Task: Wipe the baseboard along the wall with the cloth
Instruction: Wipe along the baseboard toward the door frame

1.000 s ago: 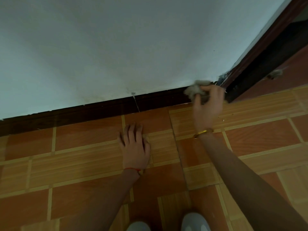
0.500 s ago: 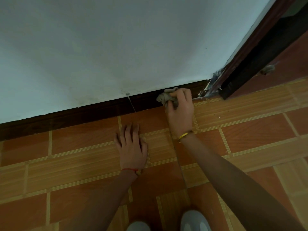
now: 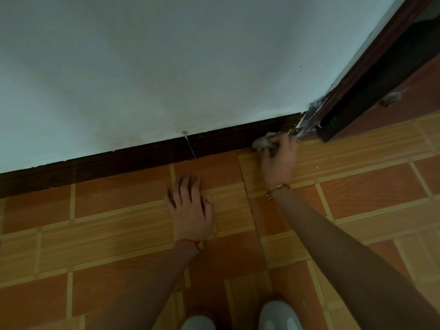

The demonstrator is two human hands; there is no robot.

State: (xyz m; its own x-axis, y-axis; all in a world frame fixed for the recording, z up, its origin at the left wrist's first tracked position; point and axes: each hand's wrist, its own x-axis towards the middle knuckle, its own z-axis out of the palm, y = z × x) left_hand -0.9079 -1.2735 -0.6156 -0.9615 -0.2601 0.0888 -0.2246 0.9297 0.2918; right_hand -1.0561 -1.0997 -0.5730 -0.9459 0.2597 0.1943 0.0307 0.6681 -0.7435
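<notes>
A tiled floor [image 3: 123, 225] runs up to a dark baseboard [image 3: 142, 156] under a pale wall [image 3: 166, 67]; nearest, the left hand [image 3: 190, 206] lies flat on the tiles with fingers straight, holding nothing. Farther, the right hand [image 3: 279, 158] clamps a balled grey cloth [image 3: 263, 143] against the baseboard's right end, near the door frame [image 3: 357, 91]; the cloth looks soft, light and limp, so it is probably best bunched in the fingers and pressed firmly.

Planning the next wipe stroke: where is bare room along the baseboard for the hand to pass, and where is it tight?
Free: the baseboard left of the cloth, with bare floor tiles between it and the left hand. Crowded: the right hand gripping the cloth sits close to the door frame corner.
</notes>
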